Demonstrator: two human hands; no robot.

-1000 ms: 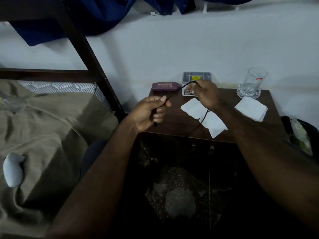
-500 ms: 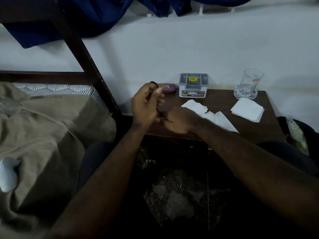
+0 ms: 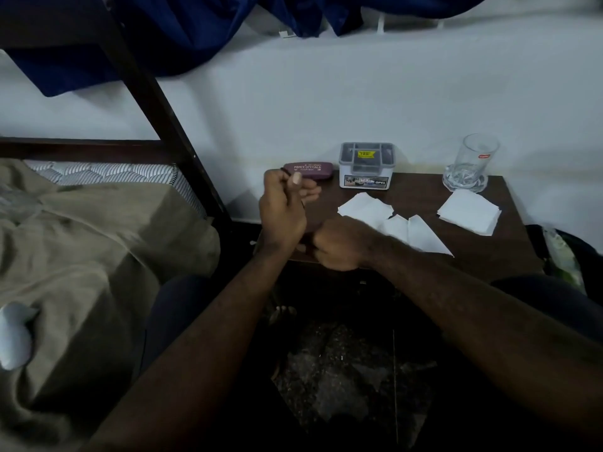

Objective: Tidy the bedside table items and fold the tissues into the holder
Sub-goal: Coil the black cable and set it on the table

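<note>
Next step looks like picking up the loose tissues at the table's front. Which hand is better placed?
Right, probably. The right hand lies beside the tissues; the left hand is farther off and grips a black cable.

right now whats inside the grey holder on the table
The holder shows dark divided compartments and a yellow sticker near the top. Whether anything lies deeper is hidden by its walls and the dim light.

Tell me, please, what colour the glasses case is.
The case is maroon with gold lettering, seen in head view.
</note>
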